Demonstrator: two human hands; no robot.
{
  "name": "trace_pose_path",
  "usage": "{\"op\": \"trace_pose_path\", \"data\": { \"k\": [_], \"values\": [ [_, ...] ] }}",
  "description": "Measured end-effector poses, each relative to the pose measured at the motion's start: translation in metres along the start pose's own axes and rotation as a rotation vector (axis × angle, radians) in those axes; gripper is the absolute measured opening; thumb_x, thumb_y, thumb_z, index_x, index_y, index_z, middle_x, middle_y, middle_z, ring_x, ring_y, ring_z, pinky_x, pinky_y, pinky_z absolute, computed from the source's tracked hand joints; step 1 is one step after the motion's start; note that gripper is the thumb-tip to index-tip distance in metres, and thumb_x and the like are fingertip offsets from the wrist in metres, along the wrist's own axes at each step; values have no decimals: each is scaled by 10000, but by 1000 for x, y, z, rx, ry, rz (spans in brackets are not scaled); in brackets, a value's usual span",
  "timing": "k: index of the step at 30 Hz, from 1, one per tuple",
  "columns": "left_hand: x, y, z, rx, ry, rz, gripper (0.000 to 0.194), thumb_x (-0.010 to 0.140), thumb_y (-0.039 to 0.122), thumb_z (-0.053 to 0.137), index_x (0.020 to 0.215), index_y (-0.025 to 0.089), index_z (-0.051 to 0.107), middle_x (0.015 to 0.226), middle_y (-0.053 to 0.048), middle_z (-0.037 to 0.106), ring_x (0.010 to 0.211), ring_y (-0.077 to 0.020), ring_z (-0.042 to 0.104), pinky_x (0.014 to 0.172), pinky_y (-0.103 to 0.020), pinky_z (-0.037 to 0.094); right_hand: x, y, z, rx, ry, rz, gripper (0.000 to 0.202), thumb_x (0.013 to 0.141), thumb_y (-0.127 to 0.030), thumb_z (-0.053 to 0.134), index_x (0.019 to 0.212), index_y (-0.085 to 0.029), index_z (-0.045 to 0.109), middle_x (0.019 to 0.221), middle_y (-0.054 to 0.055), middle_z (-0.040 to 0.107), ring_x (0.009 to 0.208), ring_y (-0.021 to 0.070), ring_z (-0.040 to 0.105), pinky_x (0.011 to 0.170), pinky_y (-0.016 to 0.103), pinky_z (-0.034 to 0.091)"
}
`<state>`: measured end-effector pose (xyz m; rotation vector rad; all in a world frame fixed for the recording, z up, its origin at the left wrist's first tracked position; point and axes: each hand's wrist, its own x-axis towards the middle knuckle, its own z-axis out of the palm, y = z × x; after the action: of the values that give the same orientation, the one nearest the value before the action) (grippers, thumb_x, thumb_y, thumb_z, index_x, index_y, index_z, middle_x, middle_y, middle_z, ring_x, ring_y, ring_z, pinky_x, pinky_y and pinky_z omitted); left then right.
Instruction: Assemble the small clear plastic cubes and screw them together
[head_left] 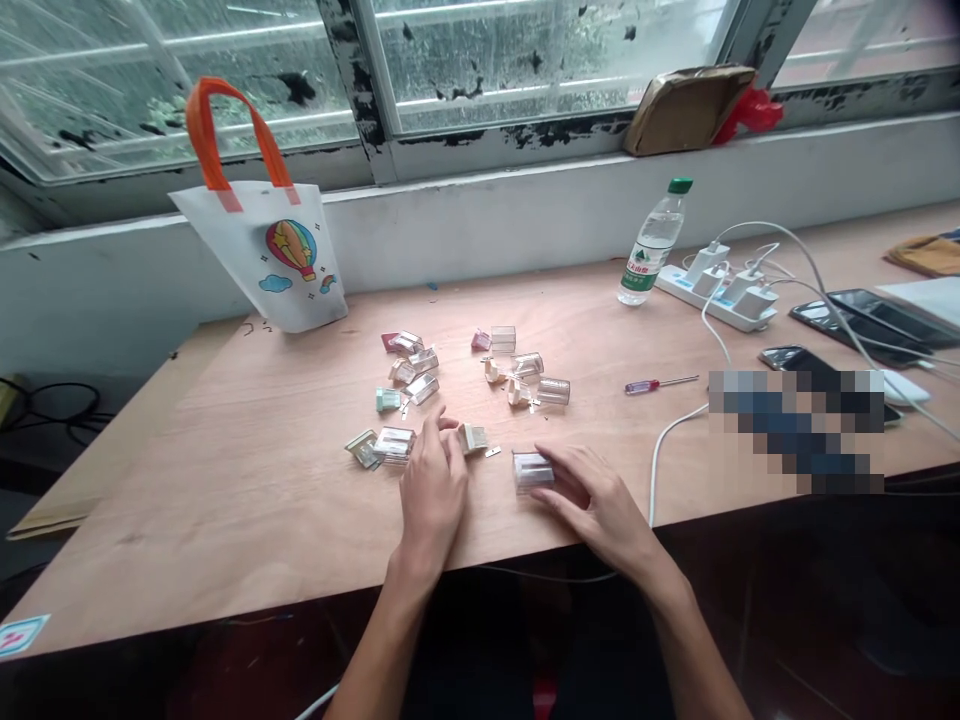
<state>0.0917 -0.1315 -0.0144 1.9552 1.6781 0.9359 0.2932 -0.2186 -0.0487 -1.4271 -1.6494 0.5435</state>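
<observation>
My right hand (pixel 589 492) grips a clear plastic case (pixel 533 470) by its right end, thumb and fingers on opposite sides, close to the table's front edge. To its left, my left hand (pixel 435 480) has its fingers closed against a small cream plastic piece (pixel 473 438); part of the grip is hidden. A small flat chip (pixel 493 452) lies just right of that piece. Beside my left hand rest another clear case (pixel 394 444) and a greyish-green piece (pixel 364 450). Farther back are several clear cases with a green piece (pixel 388 400), a pink piece (pixel 481 340) and cream pieces (pixel 517 391).
A screwdriver (pixel 661 384) lies right of the pieces. Behind it stand a water bottle (pixel 651 245) and a power strip (pixel 716 300) with chargers and a trailing white cable (pixel 658 455). Phones (pixel 814 375) are at right. A white bag (pixel 262 260) stands back left.
</observation>
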Motion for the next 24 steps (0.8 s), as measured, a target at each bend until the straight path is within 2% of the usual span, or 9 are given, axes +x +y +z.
{"op": "trace_pose_path", "data": {
  "k": [4,7,9,12,17,19,20,22,24],
  "values": [
    [-6,-6,-2,-57,-16,120,366,1060,289,374,1366,184,545,1333,-117,648,1267,-255,599,1058,-419,484,5,-5,5,-26,-5,-13,435,960,-369,662,1385,-320,586,1312,54,692,1238,273,628,1057,481,536],
    [-15,-7,3,49,-96,222,389,1063,344,406,1381,166,542,1345,-127,642,1268,-282,571,1133,-488,415,12,-2,8,-15,58,1,417,969,-364,645,1378,-308,583,1319,60,684,1244,270,627,1067,474,535],
    [-23,-5,7,134,-128,263,433,1062,367,416,1421,146,515,1397,-138,617,1275,-307,543,1134,-524,400,16,2,9,-7,99,13,426,973,-357,637,1392,-313,572,1348,59,670,1263,270,620,1079,474,531],
    [-32,-1,13,197,-185,301,504,1058,387,426,1495,138,443,1468,-144,571,1287,-324,521,1082,-514,445,21,6,13,-20,134,22,449,977,-343,626,1419,-319,550,1388,61,648,1305,279,594,1108,496,509],
    [-31,-8,20,208,-237,390,550,1042,404,450,1540,179,397,1466,-148,571,1284,-329,536,1052,-521,473,20,-5,17,-77,176,29,493,997,-397,586,1472,-302,494,1429,94,606,1346,298,558,1128,528,485],
    [-28,-15,22,160,-208,395,606,1029,452,467,1563,185,359,1476,-159,557,1288,-342,539,1056,-547,474,17,-4,3,-108,214,48,568,980,-467,600,1502,-300,453,1458,108,577,1349,307,553,1106,526,503],
    [-27,-18,23,124,-186,394,637,1023,475,471,1574,183,339,1505,-162,527,1322,-354,517,1079,-572,457,16,0,-10,-141,257,61,590,972,-498,600,1506,-297,446,1452,115,578,1338,311,558,1090,527,511],
    [-27,-24,23,29,-147,366,647,1032,475,453,1595,198,296,1551,-151,481,1423,-350,441,1159,-594,392,14,20,-53,-256,422,80,549,981,-526,563,1465,-274,496,1380,134,620,1295,322,576,1071,543,504],
    [-28,-27,19,-55,-111,296,625,1035,470,445,1595,228,306,1572,-124,464,1486,-334,374,1213,-599,334,14,53,-112,-425,620,146,552,957,-561,578,1388,-217,564,1342,163,634,1233,335,596,1062,552,486]
  ]
}}
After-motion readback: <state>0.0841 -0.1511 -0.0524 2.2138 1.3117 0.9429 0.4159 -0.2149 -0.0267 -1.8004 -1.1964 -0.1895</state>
